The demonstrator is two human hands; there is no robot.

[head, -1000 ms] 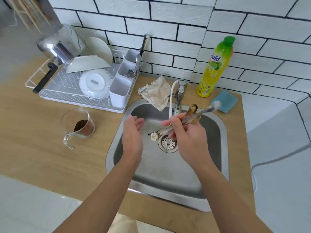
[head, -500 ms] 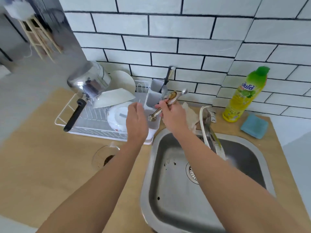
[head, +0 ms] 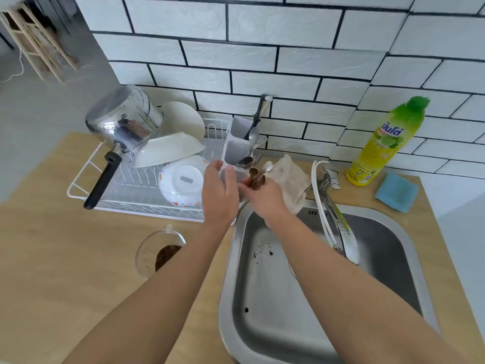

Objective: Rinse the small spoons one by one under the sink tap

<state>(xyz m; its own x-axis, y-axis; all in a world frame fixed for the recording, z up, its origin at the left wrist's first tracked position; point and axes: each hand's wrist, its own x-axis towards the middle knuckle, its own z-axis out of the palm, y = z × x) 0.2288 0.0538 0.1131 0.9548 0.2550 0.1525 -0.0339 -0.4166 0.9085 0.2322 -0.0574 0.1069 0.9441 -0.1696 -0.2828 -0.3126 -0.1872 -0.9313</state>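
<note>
My right hand point(head: 265, 199) grips a bunch of small spoons point(head: 258, 174), bowls up, over the near end of the white cutlery holder point(head: 237, 148) on the drying rack. My left hand point(head: 219, 193) is open beside them, palm toward the spoons, fingers apart and holding nothing. The steel sink point(head: 322, 290) lies below right, with dark specks on its floor. The tap point(head: 328, 185) stands at its back rim, with a white hose running into the basin. I cannot tell whether water is running.
The white dish rack point(head: 131, 195) holds a steel pot point(head: 123, 122), plates and an upturned bowl. A cloth point(head: 291, 182) lies by the tap. A yellow dish soap bottle point(head: 383, 143) and blue sponge point(head: 396, 191) sit back right. A glass cup point(head: 157, 250) with brown grounds stands left of the sink.
Both hands moved from over the sink drain up and left to the cutlery holder, the right hand carrying the spoons. My view swung left and came closer.
</note>
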